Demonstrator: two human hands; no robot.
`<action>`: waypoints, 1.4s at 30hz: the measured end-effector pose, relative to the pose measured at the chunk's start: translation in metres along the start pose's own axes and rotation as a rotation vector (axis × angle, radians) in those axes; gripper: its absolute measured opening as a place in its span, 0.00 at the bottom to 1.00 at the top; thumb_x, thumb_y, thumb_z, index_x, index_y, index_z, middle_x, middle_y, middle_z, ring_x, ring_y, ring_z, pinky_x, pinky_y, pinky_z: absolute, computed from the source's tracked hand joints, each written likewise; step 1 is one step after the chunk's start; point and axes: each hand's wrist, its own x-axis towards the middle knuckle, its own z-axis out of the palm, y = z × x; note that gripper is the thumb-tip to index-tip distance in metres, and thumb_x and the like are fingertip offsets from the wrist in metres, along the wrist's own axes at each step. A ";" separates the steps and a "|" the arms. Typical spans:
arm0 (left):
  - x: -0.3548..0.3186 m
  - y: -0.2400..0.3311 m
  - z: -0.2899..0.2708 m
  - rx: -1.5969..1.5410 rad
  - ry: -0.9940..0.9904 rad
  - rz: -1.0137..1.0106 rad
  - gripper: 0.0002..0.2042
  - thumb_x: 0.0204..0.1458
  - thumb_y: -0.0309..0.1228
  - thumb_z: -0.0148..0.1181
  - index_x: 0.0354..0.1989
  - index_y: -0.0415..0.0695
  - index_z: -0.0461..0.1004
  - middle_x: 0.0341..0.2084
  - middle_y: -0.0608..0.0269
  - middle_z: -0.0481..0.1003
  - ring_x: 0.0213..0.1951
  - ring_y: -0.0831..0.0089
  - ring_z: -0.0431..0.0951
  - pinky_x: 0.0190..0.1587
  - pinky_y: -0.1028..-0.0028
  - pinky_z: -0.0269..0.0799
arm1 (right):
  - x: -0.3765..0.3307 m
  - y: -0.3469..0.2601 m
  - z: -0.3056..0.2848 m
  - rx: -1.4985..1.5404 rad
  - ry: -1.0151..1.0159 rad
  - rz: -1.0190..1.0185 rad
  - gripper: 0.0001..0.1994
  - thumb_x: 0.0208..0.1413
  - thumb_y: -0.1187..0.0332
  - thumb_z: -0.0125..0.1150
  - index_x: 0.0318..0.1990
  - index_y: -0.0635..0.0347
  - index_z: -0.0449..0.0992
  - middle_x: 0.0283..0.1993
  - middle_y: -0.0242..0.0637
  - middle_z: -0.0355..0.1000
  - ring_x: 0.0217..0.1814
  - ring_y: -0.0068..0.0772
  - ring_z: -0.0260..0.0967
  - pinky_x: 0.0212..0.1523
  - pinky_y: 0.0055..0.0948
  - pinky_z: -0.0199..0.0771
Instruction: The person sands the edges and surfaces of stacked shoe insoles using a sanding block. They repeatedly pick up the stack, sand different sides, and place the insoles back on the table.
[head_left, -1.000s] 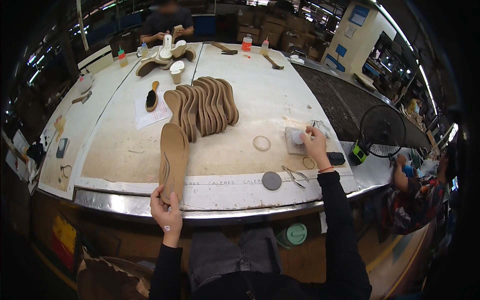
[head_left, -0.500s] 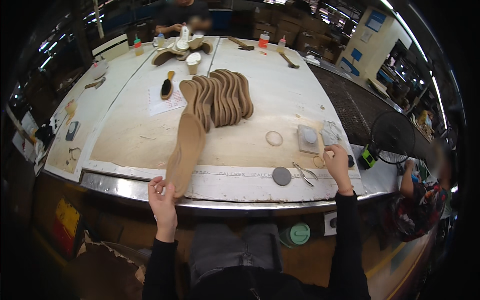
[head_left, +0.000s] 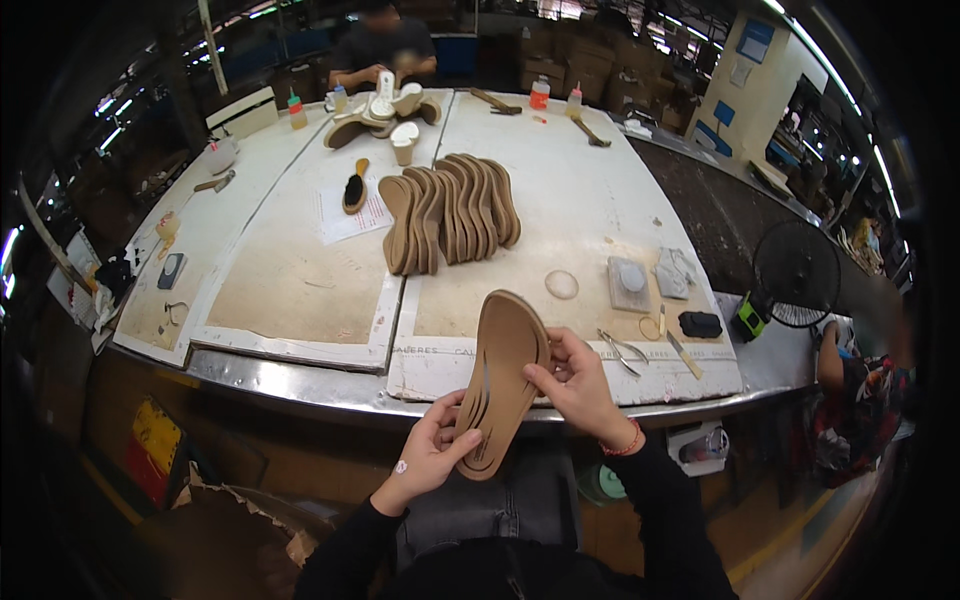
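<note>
- Head view, hands: both hands hold one tan shoe insole point(head_left: 502, 378) in front of the person, above the near metal edge of the worktop point(head_left: 300, 290). The left hand point(head_left: 428, 458) pinches its lower end between thumb and fingers; the right hand point(head_left: 578, 385) grips its right edge near the middle, fingers curled onto the face.
- Head view, insole: it is tilted upright, long axis running from the lap toward the worktop, with a few thin dark lines showing on its lower half. What those lines are I cannot tell.
- Head view, work waiting: a fanned row of like insoles point(head_left: 450, 208) lies overlapped in the middle of the worktop, well apart from the hands. Judging by this, only one piece is in hand and many are left; no separate finished pile can be told apart.
- Head view, tools: pliers point(head_left: 624, 352), a thin blade point(head_left: 682, 353), a grey block with a round pad point(head_left: 628, 283) and a clear ring point(head_left: 561, 284) lie near the right hand, untouched.
- Head view, far end: another person sits across, with glue bottles point(head_left: 540, 93) and more sole parts point(head_left: 385, 108) beside them.
</note>
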 end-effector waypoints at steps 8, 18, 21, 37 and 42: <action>0.071 0.016 -0.028 -0.048 0.360 0.238 0.21 0.65 0.26 0.46 0.65 0.33 0.60 0.55 0.57 0.72 0.55 0.75 0.71 0.59 0.75 0.64 | -0.004 0.047 0.021 -0.373 -0.089 -0.146 0.24 0.53 0.68 0.69 0.55 0.67 0.71 0.51 0.44 0.72 0.51 0.38 0.72 0.51 0.34 0.73; 0.239 0.086 -0.164 0.256 0.564 0.032 0.24 0.56 0.40 0.62 0.55 0.33 0.72 0.44 0.55 0.78 0.45 0.72 0.78 0.49 0.75 0.72 | -0.008 0.079 0.038 -0.447 0.222 -0.289 0.11 0.49 0.76 0.67 0.41 0.68 0.78 0.46 0.46 0.76 0.47 0.41 0.75 0.47 0.30 0.75; 0.254 0.078 -0.151 0.505 0.354 0.117 0.29 0.50 0.45 0.67 0.53 0.32 0.74 0.42 0.53 0.80 0.44 0.71 0.79 0.50 0.72 0.73 | -0.013 0.078 0.033 -0.466 0.269 -0.248 0.10 0.49 0.75 0.67 0.39 0.67 0.78 0.43 0.46 0.77 0.47 0.45 0.75 0.47 0.33 0.76; 0.294 0.080 -0.178 1.043 0.411 0.249 0.38 0.46 0.54 0.66 0.53 0.28 0.69 0.48 0.35 0.74 0.52 0.46 0.75 0.55 0.61 0.69 | -0.007 0.073 0.037 -0.489 0.316 -0.229 0.05 0.49 0.78 0.67 0.34 0.67 0.79 0.37 0.44 0.78 0.41 0.41 0.77 0.44 0.31 0.76; 0.287 0.079 -0.174 1.072 0.509 0.226 0.41 0.46 0.53 0.66 0.58 0.29 0.63 0.49 0.35 0.73 0.53 0.45 0.74 0.55 0.61 0.69 | -0.008 0.073 0.037 -0.493 0.325 -0.227 0.04 0.48 0.78 0.67 0.33 0.66 0.80 0.36 0.44 0.79 0.41 0.42 0.77 0.44 0.32 0.75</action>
